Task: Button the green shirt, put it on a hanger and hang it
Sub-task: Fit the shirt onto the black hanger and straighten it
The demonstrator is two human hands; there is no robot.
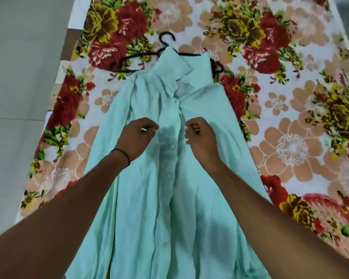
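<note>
Head view: green shirt (169, 208) spread flat and face up on a bed (290, 57) covered in a print of red, yellow and peach flowers. Lies lengthwise, collar (175, 63) at the far end, lower part running off the near edge of the picture, sleeves folded in along both sides. Front placket closed down the middle, with a row of pale buttons (172, 146) showing from just below the collar towards the near end. Black hanger (161, 49) flat on the bed at the far end, partly under the collar, its hook pointing far and left, one shoulder sticking out to the left and the other peeking out at the right. Both arms reaching in from the near corners. Left hand (138, 135) resting knuckles up on the shirt just left of the placket, fingers curled in tight, fingertips down at the cloth; cannot tell whether any cloth is pinched. Right hand (199, 137) just right of the placket, level with the other, fingers likewise curled under, grip on the cloth equally unclear. Narrow strip of placket between the two hands, shaded darker. Thin black wristband (123, 155) on the left wrist; a small bright glint on a finger of each hand. Grey tiled floor (18, 77) along the left of the bed.
</note>
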